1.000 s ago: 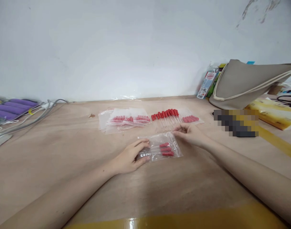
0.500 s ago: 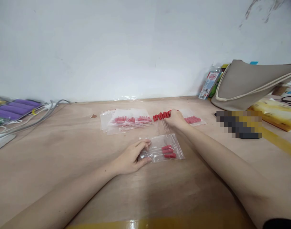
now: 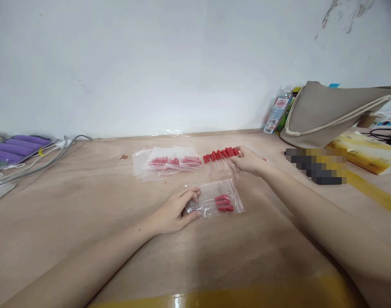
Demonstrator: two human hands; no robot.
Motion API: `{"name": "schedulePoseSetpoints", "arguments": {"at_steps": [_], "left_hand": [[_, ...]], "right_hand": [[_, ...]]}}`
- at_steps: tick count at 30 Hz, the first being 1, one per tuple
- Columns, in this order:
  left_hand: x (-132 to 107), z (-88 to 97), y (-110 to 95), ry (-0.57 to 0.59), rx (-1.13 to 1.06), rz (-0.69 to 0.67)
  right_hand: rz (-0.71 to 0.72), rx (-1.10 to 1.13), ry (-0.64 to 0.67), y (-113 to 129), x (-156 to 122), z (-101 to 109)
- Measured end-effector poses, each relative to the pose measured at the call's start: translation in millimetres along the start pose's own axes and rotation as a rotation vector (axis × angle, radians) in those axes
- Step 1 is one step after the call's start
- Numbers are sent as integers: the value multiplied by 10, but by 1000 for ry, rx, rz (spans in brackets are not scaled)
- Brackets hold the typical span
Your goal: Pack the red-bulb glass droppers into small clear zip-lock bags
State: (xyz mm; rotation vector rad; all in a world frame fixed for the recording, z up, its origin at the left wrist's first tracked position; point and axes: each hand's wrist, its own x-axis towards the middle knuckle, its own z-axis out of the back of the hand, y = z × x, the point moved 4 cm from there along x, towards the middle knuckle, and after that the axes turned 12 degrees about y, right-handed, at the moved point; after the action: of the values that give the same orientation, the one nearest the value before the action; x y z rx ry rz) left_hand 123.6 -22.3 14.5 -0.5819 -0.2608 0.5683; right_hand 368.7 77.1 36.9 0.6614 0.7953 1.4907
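A clear zip-lock bag (image 3: 208,210) lies flat on the table, holding three glass droppers with red rubber bulbs (image 3: 223,202). My left hand (image 3: 176,210) grips the left end of this bag, fingers curled on top and thumb at the lower edge. Farther back, several loose droppers (image 3: 219,155) lie in a slanting row, bulbs toward the wall. At the right end of that row my right hand (image 3: 249,160) has its fingertips closed on a dropper; the hand partly covers it.
Several filled zip-lock bags (image 3: 169,164) overlap left of the row. Another bag with red bulbs (image 3: 268,161) is mostly hidden behind my right hand. At right are a grey drawstring bag (image 3: 323,113), a yellow pack (image 3: 358,152) and a pixelated dark object (image 3: 317,167); cables (image 3: 59,152) lie at left.
My right hand has shifted rightward along the row of droppers, uncovering more red bulbs and now hiding most of the bag at right. My left hand stays on its bag.
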Motion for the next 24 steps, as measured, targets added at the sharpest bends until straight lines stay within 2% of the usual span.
{"name": "schedulePoseSetpoints", "arguments": {"at_steps": [3,6,11,13,18,21,24], "left_hand": [[0,4,-7,-3,-2,-1],[-3,6,-5,-9,5,-1],[-7,5,10,-14,6,-4],[-5,7,7,-15,8,-5],[-3,9,-5,-24,2,-6],[-7,0,7,-23,-25,4],[-12,-11,25,-10,-50,27]], "right_hand": [[33,46,47,-62,-284,19],[81,245,38,-188,-489,-58],[115,629,-160,-421,-570,-229],[111,746,-187,-453,-581,-292],[75,916,-33,-408,-677,-422],[67,829,79,-382,-721,-440],[96,658,253,-357,-710,-439]]}}
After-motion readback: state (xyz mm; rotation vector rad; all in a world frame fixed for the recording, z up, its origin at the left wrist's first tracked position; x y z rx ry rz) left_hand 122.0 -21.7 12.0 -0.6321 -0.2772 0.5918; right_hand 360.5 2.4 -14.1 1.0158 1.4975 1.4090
